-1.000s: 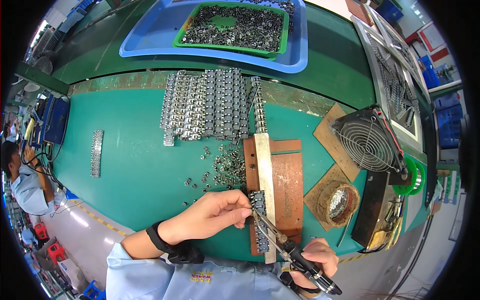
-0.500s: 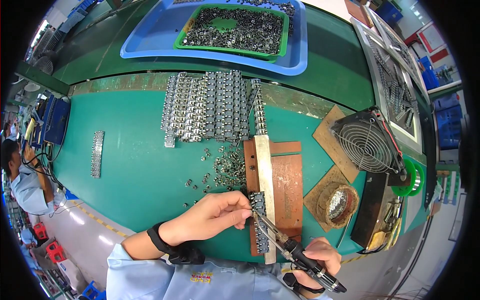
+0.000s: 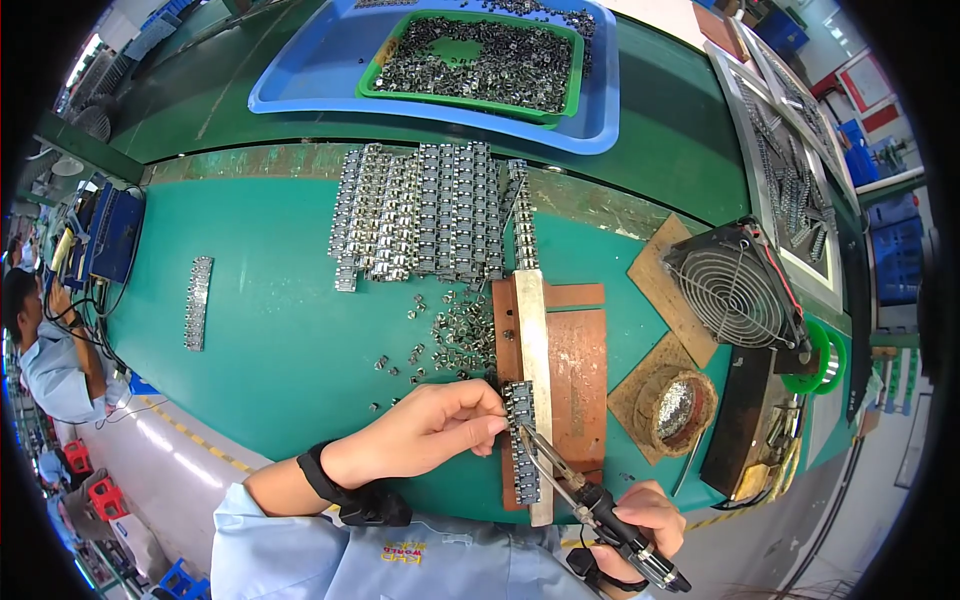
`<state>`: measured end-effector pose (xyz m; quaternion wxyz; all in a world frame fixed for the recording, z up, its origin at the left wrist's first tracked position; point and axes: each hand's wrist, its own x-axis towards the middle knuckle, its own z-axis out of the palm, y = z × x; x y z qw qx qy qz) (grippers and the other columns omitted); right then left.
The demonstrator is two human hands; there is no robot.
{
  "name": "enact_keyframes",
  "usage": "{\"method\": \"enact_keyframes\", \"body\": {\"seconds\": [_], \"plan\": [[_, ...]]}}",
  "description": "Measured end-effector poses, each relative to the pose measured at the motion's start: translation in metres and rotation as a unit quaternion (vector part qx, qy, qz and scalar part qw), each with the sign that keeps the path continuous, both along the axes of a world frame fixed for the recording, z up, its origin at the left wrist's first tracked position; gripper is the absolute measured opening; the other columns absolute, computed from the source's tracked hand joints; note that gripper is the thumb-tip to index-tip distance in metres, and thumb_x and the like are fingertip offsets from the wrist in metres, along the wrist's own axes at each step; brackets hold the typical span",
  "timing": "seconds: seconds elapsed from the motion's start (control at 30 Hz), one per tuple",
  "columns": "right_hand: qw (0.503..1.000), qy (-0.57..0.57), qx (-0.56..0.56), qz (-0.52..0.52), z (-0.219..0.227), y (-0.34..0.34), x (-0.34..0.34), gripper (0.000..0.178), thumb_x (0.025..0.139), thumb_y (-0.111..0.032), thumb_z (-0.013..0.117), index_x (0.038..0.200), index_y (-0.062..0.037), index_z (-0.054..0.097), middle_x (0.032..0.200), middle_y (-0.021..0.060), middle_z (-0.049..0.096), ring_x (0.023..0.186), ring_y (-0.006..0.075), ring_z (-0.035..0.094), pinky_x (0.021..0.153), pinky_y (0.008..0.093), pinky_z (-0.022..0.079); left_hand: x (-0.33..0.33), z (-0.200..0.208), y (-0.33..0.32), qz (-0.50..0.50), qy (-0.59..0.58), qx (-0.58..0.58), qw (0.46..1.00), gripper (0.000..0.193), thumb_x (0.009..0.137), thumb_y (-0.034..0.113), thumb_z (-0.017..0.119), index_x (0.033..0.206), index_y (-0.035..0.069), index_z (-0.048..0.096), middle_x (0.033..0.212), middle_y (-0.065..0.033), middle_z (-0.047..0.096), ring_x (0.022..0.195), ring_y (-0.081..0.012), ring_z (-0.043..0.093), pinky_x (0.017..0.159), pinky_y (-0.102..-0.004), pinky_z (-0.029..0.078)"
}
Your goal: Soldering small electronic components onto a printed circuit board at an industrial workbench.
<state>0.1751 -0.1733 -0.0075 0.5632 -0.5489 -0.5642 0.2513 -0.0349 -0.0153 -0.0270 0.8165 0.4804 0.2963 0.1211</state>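
My right hand (image 3: 650, 525) grips a soldering iron (image 3: 606, 518) with a thin metal guide tube along its front. The iron's tip is at a strip of small dark components (image 3: 524, 468), near the upper part of the strip. That strip lies along the left side of a pale metal bar (image 3: 535, 350) on a reddish-brown board (image 3: 577, 385). At the strip's left edge, my left hand (image 3: 435, 430) has thumb and forefinger pinched together; what sits between them is too small to make out. Loose small metal pieces (image 3: 455, 335) are scattered beyond my left hand.
Finished-looking strips (image 3: 420, 215) lie in rows at the back; one strip (image 3: 198, 303) is apart at left. Right stand a fan (image 3: 735, 280), a round solder-filled dish (image 3: 680, 410) and a green solder spool (image 3: 825, 357). A blue tray (image 3: 300, 85) holds a green tray (image 3: 470, 105) of parts.
The iron's tip has shifted slightly right and toward me along the strip. My left hand keeps its pinch at the strip's edge. The whole view has shifted a little.
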Motion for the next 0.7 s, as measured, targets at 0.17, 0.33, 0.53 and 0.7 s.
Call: {"method": "enact_keyframes", "body": {"seconds": [0.17, 0.33, 0.53, 0.7], "plan": [[1.0, -0.006, 0.0, 0.009, 0.0001, 0.0027, -0.0011, 0.041, 0.052, -0.02, 0.076, 0.081, 0.0009, 0.056, 0.06, 0.0083, 0.055, 0.05, 0.0176, 0.05, 0.05, 0.0296, 0.036, 0.0007, -0.0001, -0.0009, 0.009, 0.0, 0.0, 1.0, 0.012, 0.089, 0.011, 0.048, 0.089, -0.001, 0.048, 0.075, -0.0007, 0.053, 0.069, -0.0058, 0.05, 0.064, -0.0213, 0.043], [1.0, -0.017, -0.002, 0.018, 0.0008, 0.0062, -0.0007, 0.041, 0.051, -0.019, 0.077, 0.081, 0.0004, 0.056, 0.06, 0.0082, 0.055, 0.049, 0.0179, 0.05, 0.05, 0.0295, 0.036, 0.0005, -0.0011, -0.0019, 0.005, 0.011, 0.011, 1.0, 0.012, 0.089, 0.011, 0.048, 0.089, -0.001, 0.049, 0.076, -0.0011, 0.054, 0.069, -0.0056, 0.051, 0.063, -0.0211, 0.044], [0.999, -0.033, 0.003, 0.036, 0.0018, 0.0069, 0.0012, 0.042, 0.051, -0.019, 0.077, 0.082, -0.0001, 0.056, 0.059, 0.0083, 0.055, 0.048, 0.0182, 0.05, 0.049, 0.0298, 0.036, 0.0004, 0.0001, -0.0022, 0.01, 0.013, 0.016, 1.0, 0.013, 0.089, 0.011, 0.049, 0.09, -0.002, 0.049, 0.075, -0.0013, 0.055, 0.069, -0.0056, 0.052, 0.063, -0.0211, 0.044], [0.999, -0.029, 0.008, 0.023, 0.0, 0.0064, -0.0008, 0.04, 0.052, -0.019, 0.076, 0.08, -0.0002, 0.056, 0.058, 0.0084, 0.056, 0.047, 0.0182, 0.05, 0.05, 0.0299, 0.036, 0.0006, -0.0004, -0.0025, 0.012, 0.012, 0.013, 1.0, 0.013, 0.089, 0.011, 0.049, 0.09, -0.002, 0.049, 0.076, -0.0014, 0.055, 0.069, -0.0054, 0.052, 0.064, -0.0209, 0.044]]}}
